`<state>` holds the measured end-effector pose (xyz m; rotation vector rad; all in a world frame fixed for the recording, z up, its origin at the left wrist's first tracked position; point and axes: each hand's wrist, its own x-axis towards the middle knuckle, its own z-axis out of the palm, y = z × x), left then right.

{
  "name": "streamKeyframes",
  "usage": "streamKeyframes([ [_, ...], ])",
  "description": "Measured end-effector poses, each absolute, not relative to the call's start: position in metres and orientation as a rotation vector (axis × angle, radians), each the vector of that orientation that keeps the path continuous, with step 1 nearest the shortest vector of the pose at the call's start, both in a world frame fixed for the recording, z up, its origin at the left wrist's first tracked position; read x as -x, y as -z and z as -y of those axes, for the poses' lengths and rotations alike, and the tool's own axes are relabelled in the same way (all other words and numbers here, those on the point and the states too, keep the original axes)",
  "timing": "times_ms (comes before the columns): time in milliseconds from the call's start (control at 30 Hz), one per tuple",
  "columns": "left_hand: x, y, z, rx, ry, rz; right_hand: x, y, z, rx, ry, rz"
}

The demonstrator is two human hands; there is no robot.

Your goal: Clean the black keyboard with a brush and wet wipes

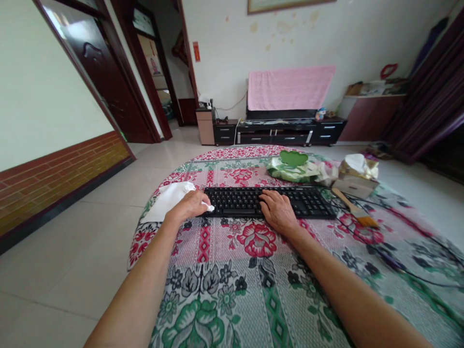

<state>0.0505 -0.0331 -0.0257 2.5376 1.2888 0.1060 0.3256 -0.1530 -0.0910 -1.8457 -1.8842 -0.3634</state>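
Observation:
A black keyboard (239, 200) lies flat on the flowered tablecloth in front of me. My left hand (192, 203) is at its left end, closed around a white tissue (209, 207) whose tip pokes out by the lower left keys. More white tissue (163, 202) lies spread on the cloth behind and left of that hand; I cannot tell whether the two are one piece. My right hand (277, 208) rests palm down on the keyboard right of its middle, fingers stretched over the keys and holding nothing.
A green and white wipes packet (290, 169) lies beyond the keyboard. Right of it stands a tissue box (355, 184) with crumpled paper on top. A flat brush (353, 208) and dark cables (389, 209) lie at the right. The tablecloth (217, 270) covers the rounded table.

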Motion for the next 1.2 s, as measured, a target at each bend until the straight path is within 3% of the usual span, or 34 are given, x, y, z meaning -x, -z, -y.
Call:
streamKeyframes([
  [233,-0.042,0.020,0.034,-2.460,0.034,-1.131,-0.325,0.091,0.153,1.851,0.353,1.876],
  [467,-0.051,0.020,0.033,-2.627,-0.094,-1.454,-0.325,0.092,0.152,1.841,0.358,1.865],
  [600,-0.057,0.021,0.033,-2.608,-0.140,-1.308,-0.325,0.092,0.153,1.850,0.351,1.862],
  [833,-0.055,0.014,0.028,-2.610,0.103,-1.403,-0.325,0.091,0.152,1.853,0.341,1.856],
  [1067,-0.098,0.022,0.017,-2.642,-0.382,-1.326,-0.325,0.092,0.152,1.853,0.343,1.850],
  [1200,-0.117,0.040,0.012,-2.667,-0.436,-1.423,-0.325,0.091,0.153,1.850,0.337,1.854],
])
